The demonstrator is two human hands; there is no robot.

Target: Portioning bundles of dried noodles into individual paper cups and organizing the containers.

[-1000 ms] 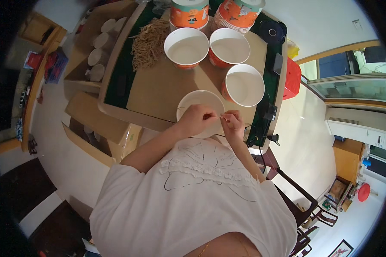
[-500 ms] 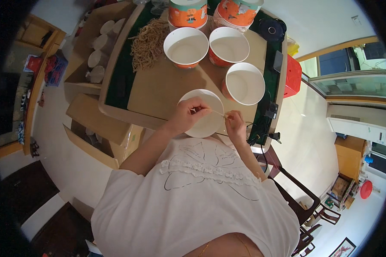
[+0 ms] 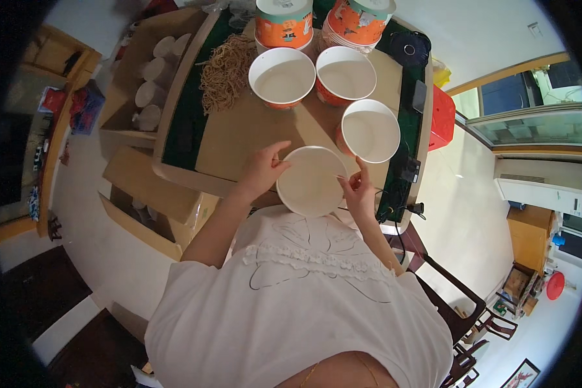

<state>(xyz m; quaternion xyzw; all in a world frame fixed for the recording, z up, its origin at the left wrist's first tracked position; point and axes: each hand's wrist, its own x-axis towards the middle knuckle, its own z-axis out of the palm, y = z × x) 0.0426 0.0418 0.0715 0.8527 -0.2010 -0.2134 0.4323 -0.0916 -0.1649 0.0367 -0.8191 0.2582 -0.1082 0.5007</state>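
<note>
- Near tub (image 3: pixel 312 187): over the table's (image 3: pixel 181 178) edge, between both hands; finished or not, I can't tell.
- Left hand (image 3: pixel 263 171) and right hand (image 3: pixel 361 193): fingers bent at its rim; I can't tell if they grip.
- Three tubs (image 3: pixel 370 132) stand open beyond; plenty of string (image 3: pixel 227 77) remains heaped beside upturned stacks (image 3: pixel 284 29).

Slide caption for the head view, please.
Left hand and right hand flank a white-lined tub; three open tubs and tangled brown cords beyond.
</note>
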